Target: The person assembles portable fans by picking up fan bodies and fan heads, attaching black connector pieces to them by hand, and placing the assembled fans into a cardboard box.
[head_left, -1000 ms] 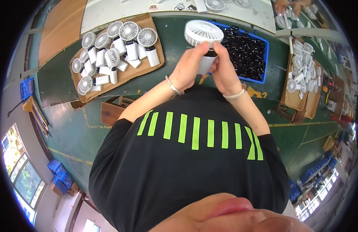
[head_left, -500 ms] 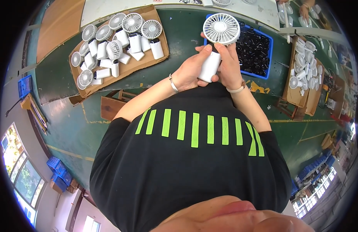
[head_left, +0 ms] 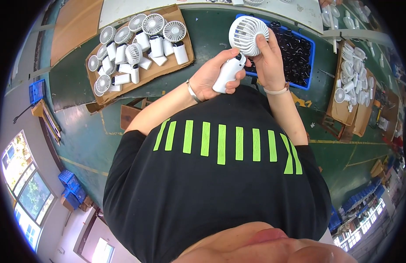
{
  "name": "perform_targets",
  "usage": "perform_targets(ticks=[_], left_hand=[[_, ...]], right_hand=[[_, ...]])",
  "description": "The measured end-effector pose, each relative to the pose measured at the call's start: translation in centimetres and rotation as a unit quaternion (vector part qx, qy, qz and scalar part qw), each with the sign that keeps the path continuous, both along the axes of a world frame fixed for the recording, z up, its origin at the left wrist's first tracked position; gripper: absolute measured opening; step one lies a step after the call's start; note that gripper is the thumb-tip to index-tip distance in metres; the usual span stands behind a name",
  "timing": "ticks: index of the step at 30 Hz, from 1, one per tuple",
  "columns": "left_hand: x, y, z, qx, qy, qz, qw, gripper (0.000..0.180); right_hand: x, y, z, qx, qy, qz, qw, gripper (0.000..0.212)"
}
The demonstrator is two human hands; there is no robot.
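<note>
My left hand [head_left: 214,76] is closed around the white handle [head_left: 228,75] of a handheld fan [head_left: 243,37], thumb up by its dark neck, while my right hand [head_left: 269,61] is partly curled, fingers and thumb gripping the side of the round fan head. I have the fan raised before my chest, tilted, by the near edge of the green tabletop [head_left: 207,33], where a cardboard tray [head_left: 188,39] of similar white fans [head_left: 153,24] lies to the left and a blue tray [head_left: 311,65] of small black parts [head_left: 295,55] sits just beyond my right hand.

Bin [head_left: 311,63] behind fan [head_left: 244,35] — carton [head_left: 171,15] left
</note>
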State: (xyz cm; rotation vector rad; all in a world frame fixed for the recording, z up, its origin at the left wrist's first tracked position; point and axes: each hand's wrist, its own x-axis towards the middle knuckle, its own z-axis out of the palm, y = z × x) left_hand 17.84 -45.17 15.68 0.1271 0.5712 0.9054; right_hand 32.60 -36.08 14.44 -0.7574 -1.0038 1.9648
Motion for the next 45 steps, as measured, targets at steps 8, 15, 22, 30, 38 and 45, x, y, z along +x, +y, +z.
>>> perform_targets(ticks=[8,15,22,30,38,45], left_hand=[[1.1,-0.7,-0.2,0.024,0.142,-0.021,0.989,0.039],[1.7,-1.7,0.8,0.250,0.753,0.035,0.608,0.058],[0.4,-2.5,0.6,0.072,0.040,-0.040,0.996,0.060],[0.7,-3.8,-0.2,0.048,0.238,0.093,0.966,0.033],[-8.2,-5.8,-13.4,0.003,0.879,0.275,0.389,0.063],[-10.5,-6.2,-18.6,-0.029,0.867,0.295,0.400,0.086]], right_hand=[[3.8,2.3,0.1,0.149,-0.020,0.094,0.984,0.071],[4.4,0.8,-0.2,0.042,0.004,0.102,0.994,0.065],[3.8,0.3,0.2,0.025,0.075,0.105,0.991,0.068],[2.3,-0.8,-0.9,-0.019,0.059,0.059,0.996,0.051],[10.2,1.1,-12.8,0.348,-0.642,-0.046,0.681,0.037],[8.8,2.1,-14.5,0.391,-0.658,-0.033,0.643,0.022]])
